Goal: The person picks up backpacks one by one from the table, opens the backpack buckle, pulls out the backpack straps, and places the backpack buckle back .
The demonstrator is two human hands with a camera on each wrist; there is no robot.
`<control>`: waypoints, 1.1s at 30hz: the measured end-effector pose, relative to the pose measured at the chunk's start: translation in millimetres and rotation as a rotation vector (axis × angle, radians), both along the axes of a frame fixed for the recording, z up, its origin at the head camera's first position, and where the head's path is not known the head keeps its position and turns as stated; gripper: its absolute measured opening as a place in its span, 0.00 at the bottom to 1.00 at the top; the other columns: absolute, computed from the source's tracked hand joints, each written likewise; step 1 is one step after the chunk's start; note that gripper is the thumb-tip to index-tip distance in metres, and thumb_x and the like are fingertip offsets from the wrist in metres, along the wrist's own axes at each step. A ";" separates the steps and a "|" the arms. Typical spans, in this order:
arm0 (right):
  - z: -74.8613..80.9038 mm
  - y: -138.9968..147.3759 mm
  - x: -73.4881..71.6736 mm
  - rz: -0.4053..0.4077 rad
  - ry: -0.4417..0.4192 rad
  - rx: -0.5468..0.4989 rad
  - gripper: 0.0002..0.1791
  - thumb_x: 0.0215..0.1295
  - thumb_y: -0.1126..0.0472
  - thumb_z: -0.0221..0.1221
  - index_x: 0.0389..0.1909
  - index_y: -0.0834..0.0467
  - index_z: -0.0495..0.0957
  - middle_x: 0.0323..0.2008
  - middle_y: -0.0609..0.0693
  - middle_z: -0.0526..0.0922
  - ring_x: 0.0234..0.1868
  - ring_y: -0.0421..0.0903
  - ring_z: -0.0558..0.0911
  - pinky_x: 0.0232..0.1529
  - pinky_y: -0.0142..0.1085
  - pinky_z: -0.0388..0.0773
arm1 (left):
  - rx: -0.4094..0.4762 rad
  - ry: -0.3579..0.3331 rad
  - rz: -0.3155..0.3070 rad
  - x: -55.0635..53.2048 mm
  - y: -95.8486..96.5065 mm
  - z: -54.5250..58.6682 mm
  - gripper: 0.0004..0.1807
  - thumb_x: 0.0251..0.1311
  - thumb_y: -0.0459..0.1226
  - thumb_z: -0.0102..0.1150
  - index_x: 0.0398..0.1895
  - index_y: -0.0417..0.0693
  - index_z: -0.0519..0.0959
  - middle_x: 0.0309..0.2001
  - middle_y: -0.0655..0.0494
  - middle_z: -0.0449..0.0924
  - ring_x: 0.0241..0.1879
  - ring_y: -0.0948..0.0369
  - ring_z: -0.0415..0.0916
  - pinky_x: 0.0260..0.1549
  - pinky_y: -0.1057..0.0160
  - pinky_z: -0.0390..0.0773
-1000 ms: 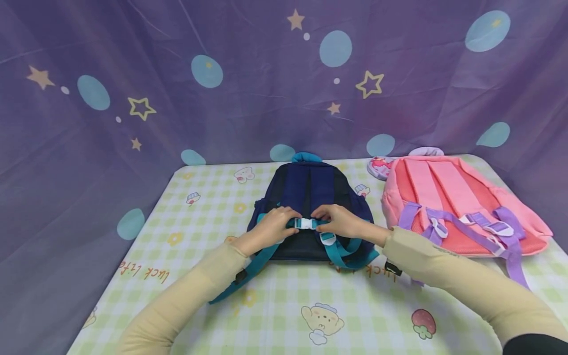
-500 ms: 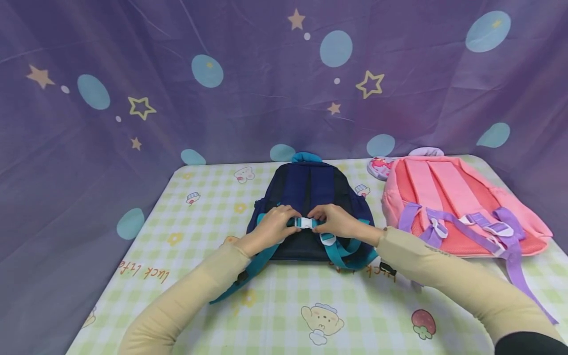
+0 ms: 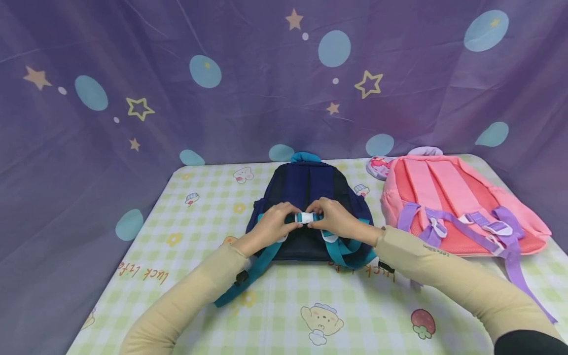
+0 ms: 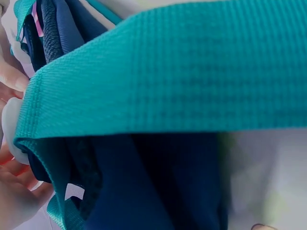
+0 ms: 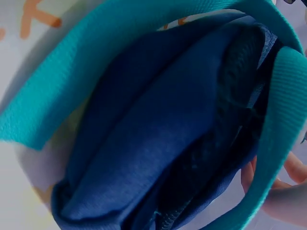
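A navy backpack (image 3: 319, 251) with teal straps lies on the table, its back panel and shoulder straps facing up. Over that panel, both hands hold a white side-release buckle (image 3: 304, 218) on a teal strap; its halves look joined. My left hand (image 3: 276, 222) pinches the left end between thumb and fingers, and my right hand (image 3: 334, 218) pinches the right end. A teal strap (image 4: 168, 72) crosses close to the left wrist camera and partly hides the hands. In the right wrist view, another teal strap (image 5: 276, 139) passes before the right hand's fingers.
To the right lies a pink backpack (image 3: 457, 197) with loose purple straps (image 3: 514, 256). A small round pink-and-lilac piece (image 3: 378, 167) sits by its upper left. A green checked cloth (image 3: 151, 296) covers the table, and a purple curtain (image 3: 248, 118) hangs behind.
Both hands have lifted the buckle slightly, raising the teal straps with it. The right fingers have shifted closer to the buckle. One purple strap end has slid further down the table.
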State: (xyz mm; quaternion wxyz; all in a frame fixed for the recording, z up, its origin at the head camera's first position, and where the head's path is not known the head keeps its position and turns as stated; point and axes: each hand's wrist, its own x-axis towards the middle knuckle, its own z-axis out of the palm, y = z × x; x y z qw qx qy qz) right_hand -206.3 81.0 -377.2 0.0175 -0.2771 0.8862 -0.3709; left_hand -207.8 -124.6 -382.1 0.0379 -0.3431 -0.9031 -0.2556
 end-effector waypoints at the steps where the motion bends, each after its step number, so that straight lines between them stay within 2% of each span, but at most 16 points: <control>1: 0.2 0.0 0.2 -0.002 0.019 0.002 0.14 0.58 0.67 0.68 0.44 0.67 0.81 0.34 0.55 0.77 0.36 0.50 0.77 0.37 0.39 0.77 | 0.012 0.000 -0.001 0.3 0.1 0.5 0.15 0.61 0.35 0.65 0.48 0.36 0.79 0.43 0.47 0.80 0.44 0.52 0.78 0.44 0.58 0.79; 9: 0.2 0.8 -0.7 0.010 0.117 0.002 0.13 0.56 0.67 0.70 0.42 0.67 0.82 0.32 0.53 0.76 0.35 0.50 0.77 0.34 0.36 0.76 | 0.074 0.025 -0.018 1.6 1.3 0.8 0.15 0.60 0.34 0.66 0.47 0.35 0.79 0.42 0.46 0.79 0.44 0.51 0.78 0.44 0.58 0.79; 14: 0.5 1.2 -1.9 0.041 0.124 -0.006 0.12 0.57 0.67 0.69 0.41 0.68 0.82 0.33 0.53 0.77 0.34 0.49 0.78 0.34 0.35 0.77 | 0.085 0.038 -0.015 0.4 2.9 -1.6 0.14 0.58 0.33 0.67 0.46 0.35 0.79 0.41 0.46 0.79 0.42 0.52 0.78 0.42 0.60 0.79; 19: 1.5 2.9 -2.1 0.076 0.128 -0.031 0.09 0.58 0.69 0.67 0.39 0.68 0.82 0.35 0.55 0.79 0.37 0.50 0.81 0.37 0.36 0.80 | 0.090 0.051 -0.019 -0.4 5.0 -2.5 0.15 0.57 0.33 0.69 0.45 0.35 0.80 0.40 0.47 0.79 0.41 0.52 0.79 0.41 0.61 0.80; 24: 0.9 4.3 -3.5 0.115 0.165 -0.024 0.08 0.58 0.69 0.67 0.37 0.68 0.82 0.36 0.55 0.80 0.37 0.51 0.82 0.39 0.37 0.80 | 0.091 0.062 -0.030 -0.9 5.9 -2.9 0.16 0.56 0.34 0.69 0.46 0.35 0.80 0.38 0.48 0.78 0.40 0.53 0.78 0.42 0.61 0.79; 33: -1.0 5.2 -4.7 0.142 0.217 0.021 0.05 0.58 0.68 0.67 0.35 0.65 0.83 0.34 0.52 0.79 0.35 0.48 0.81 0.36 0.33 0.79 | 0.087 0.030 -0.024 -2.0 6.0 -3.9 0.14 0.57 0.34 0.68 0.44 0.35 0.81 0.40 0.47 0.79 0.42 0.52 0.79 0.43 0.62 0.79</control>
